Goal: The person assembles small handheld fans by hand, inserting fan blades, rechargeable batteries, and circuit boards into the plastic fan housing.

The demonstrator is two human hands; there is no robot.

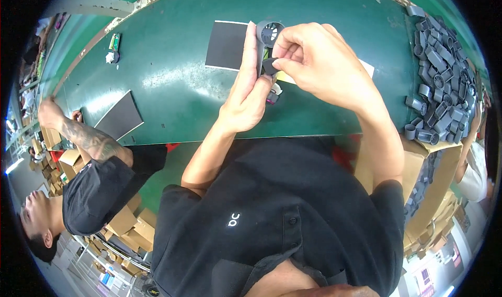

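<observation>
Part (pixel 270 33) in the left grip (pixel 243 99), grey and matt, with a round ring at its far end that stands beyond the tips of the right grip (pixel 316 59). Inside the ring, dark fins run like spokes, with bright gaps showing between them. From the ring a narrow body comes back toward the left grip, mostly covered by fingers, so its full shape cannot be told. The left grip holds the part, long fingers laid straight along its left side and the thumb bent in on the near side. The right grip is narrow, thumb and fingertips pinching a dark piece (pixel 269 66), small, flat and straight-edged, close against the body of the part; whether the two are joined cannot be told.

Just left of the left grip's fingers lies a black sheet (pixel 227 45) with pale edges, flat on the green surface (pixel 175 88). Below the right grip's fingertips shows a strip of yellow sheet (pixel 286 78). Near the left grip's thumb, on its right, sits a small item (pixel 273 94), white and purple. Well left of the left grip are a green and white item (pixel 113 49) and, nearer the surface's edge, a second dark sheet (pixel 121 117) beside a co-worker (pixel 104 190). Well right of the right grip rises a heap (pixel 442 77) of grey ringed pieces, with a carton (pixel 436 184) just below it
</observation>
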